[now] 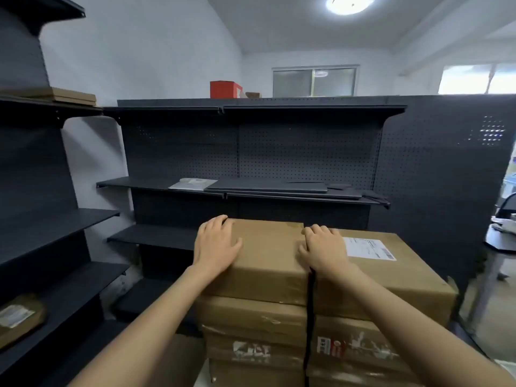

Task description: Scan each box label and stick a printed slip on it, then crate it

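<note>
Both hands on the top plain brown cardboard box (268, 247), lower centre of frame, top of the left stack. Left hand (216, 244) flat on its left top edge, fingers spread and reaching the far corner, no grip closed. Right hand (325, 248) flat at its right edge, fingers spread, over the seam with the neighbouring brown cardboard box (396, 280) to the right. That one carries a white printed label (368, 248) just right of the right hand. More taped cardboard boxes (254, 331) stacked underneath. Dark metal pegboard shelving (251, 152) behind, across mid-frame.
</note>
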Available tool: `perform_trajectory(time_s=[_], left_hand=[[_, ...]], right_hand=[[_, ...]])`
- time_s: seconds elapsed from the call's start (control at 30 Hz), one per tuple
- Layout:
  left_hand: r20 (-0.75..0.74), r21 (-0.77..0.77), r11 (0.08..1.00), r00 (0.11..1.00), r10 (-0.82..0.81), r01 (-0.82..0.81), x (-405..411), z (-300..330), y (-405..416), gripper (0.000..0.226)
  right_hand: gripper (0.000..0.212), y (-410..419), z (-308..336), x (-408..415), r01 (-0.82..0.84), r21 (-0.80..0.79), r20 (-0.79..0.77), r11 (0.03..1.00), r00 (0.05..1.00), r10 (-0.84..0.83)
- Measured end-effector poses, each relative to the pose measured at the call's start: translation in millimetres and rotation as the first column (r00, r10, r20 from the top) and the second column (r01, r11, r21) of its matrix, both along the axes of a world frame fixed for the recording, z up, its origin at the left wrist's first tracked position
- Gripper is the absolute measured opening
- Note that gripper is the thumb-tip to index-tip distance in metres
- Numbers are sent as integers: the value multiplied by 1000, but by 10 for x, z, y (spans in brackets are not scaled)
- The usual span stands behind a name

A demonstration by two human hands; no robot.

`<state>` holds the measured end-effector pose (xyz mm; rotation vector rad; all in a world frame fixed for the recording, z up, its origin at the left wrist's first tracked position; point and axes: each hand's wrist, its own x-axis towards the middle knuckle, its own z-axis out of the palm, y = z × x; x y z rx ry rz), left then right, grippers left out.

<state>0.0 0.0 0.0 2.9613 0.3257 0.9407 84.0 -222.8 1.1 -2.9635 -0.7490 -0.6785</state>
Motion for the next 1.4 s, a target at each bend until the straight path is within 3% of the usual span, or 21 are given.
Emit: perform_trajectory(time_s=[0.3, 0.4, 0.5, 0.57, 0.7, 0.83, 0.97, 1.07, 1.13, 1.23, 1.4], left_hand=[[-80, -155, 988, 997, 10, -22, 246, -224, 361, 55], [-174, -275, 961, 985, -15, -34, 244, -265, 441, 59], [-305, -495, 861, 951, -50, -113, 264, -270, 548, 72], [-332, -676, 721, 937, -113, -152, 260, -276, 603, 78], [-186, -885, 462, 958, -220, -65, 208, -324, 644, 68], [-51, -940, 339, 970, -239, 34, 117, -370, 679, 57], [31, -938, 333, 981, -191, 94, -12, -371, 749, 54], [119, -922, 355, 985, -128, 157, -112, -342, 857, 57], [193, -904, 367, 976, -105, 218, -181, -297, 930, 58], [314, -868, 376, 945, -92, 325, -292, -196, 991, 58], [443, -840, 315, 894, -71, 441, -445, -47, 891, 65]], right_hand=[[40, 27, -129, 309, 89, 47, -78, 995, 993, -85], [41, 55, -194, 292, 103, 102, -142, 989, 986, -88], [44, 81, -187, 270, 116, 151, -178, 982, 980, -89], [45, 115, -182, 238, 134, 151, -189, 979, 977, -104], [50, 223, -179, 195, 172, 180, -270, 968, 956, -119], [49, 293, -177, 131, 191, 188, -312, 963, 942, -126], [49, 415, -154, 22, 213, 254, -371, 943, 922, -108], [45, 540, -116, -102, 186, 407, -416, 894, 909, 0], [44, 615, -105, -198, 162, 563, -411, 810, 906, 105], [42, 698, -82, -313, 79, 740, -307, 667, 923, 232], [56, 650, 134, -482, -25, 816, -134, 578, 964, 231]])
